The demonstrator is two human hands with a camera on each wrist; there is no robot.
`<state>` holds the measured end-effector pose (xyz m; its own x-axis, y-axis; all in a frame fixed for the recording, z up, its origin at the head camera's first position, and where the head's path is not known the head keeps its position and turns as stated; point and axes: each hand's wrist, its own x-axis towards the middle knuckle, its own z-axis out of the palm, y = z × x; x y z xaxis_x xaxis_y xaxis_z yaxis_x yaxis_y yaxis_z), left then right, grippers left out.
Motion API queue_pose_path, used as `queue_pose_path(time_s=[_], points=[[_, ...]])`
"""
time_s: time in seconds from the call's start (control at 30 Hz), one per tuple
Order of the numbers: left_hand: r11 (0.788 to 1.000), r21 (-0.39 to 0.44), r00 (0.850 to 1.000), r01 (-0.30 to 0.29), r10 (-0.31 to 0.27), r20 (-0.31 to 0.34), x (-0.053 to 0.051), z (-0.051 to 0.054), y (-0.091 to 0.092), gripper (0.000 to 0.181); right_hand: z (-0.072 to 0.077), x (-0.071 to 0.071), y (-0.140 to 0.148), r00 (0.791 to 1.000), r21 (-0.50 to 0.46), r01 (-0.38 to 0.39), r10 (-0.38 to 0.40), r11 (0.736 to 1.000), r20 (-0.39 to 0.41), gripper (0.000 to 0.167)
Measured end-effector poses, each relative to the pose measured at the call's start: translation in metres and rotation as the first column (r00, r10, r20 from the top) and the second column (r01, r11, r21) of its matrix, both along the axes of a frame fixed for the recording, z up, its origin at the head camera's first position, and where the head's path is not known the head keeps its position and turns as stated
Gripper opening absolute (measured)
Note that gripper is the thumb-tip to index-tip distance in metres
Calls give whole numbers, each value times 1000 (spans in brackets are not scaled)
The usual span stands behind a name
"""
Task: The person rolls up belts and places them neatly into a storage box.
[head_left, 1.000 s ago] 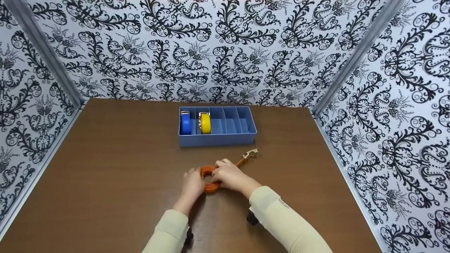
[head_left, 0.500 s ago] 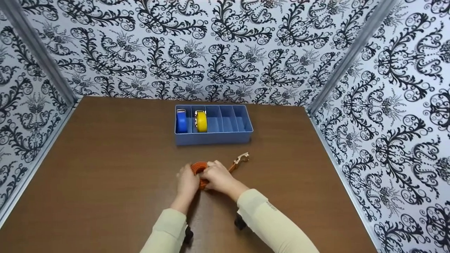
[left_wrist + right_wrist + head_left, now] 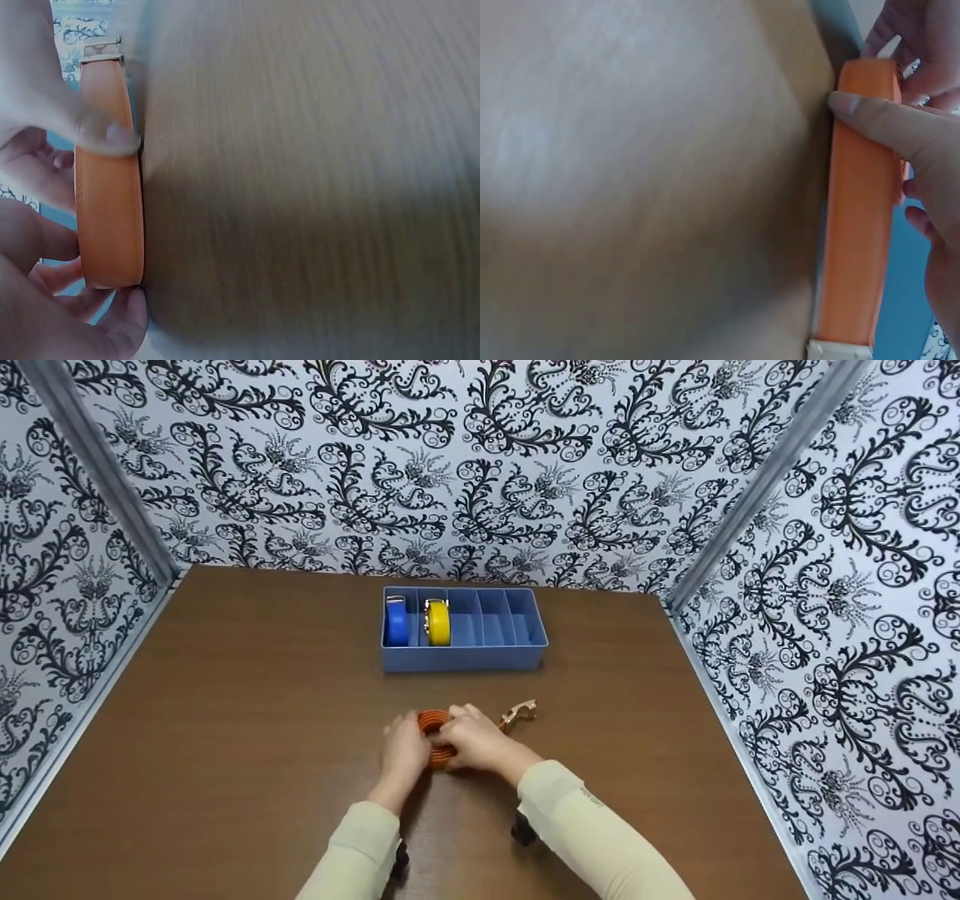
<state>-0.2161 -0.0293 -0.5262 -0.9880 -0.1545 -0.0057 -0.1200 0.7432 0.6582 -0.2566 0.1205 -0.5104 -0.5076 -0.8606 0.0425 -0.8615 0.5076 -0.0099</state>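
Note:
An orange belt (image 3: 442, 757), mostly rolled into a round coil, stands on edge on the brown table. Its gold-coloured buckle (image 3: 519, 711) sticks out to the right on a short free end. My left hand (image 3: 405, 750) holds the coil's left side, with its fingers about the rounded end (image 3: 111, 255) in the left wrist view. From the right, my right hand (image 3: 480, 739) grips the coil; its thumb (image 3: 877, 120) lies across the outer strap in the right wrist view. Some right fingers reach into the coil's centre and are partly hidden.
Behind the hands stands a blue divided box (image 3: 461, 658). A coiled blue belt (image 3: 397, 624) sits in its leftmost compartment, and a coiled yellow belt (image 3: 439, 624) in the one beside it. Patterned walls (image 3: 480, 465) enclose the table (image 3: 247, 720) at the back and sides.
The buckle has come nearer to the coil and the free strap between them is shorter. Both hands stay at the coil, shifting slightly. The box and its belts keep their place.

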Motion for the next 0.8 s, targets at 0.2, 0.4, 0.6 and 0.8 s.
queue_pose_path(time_s=[0.2,0.4,0.6,0.8], points=[[995,-75,995,67,-72,-65,-1,0,-3,44,10,-5,9,994,66,-101,103,993,-30,34],[991,-52,989,120,-124,-82,-4,-3,-6,45,8,-7,3,977,55,-148,155,987,-149,17],[993,57,993,106,-103,-55,-5,-8,-12,45,5,-1,-7,974,73,-132,143,989,-177,18],[973,230,999,-32,27,25,-3,-7,-9,55,0,7,-15,978,54,-63,72,997,-194,25]])
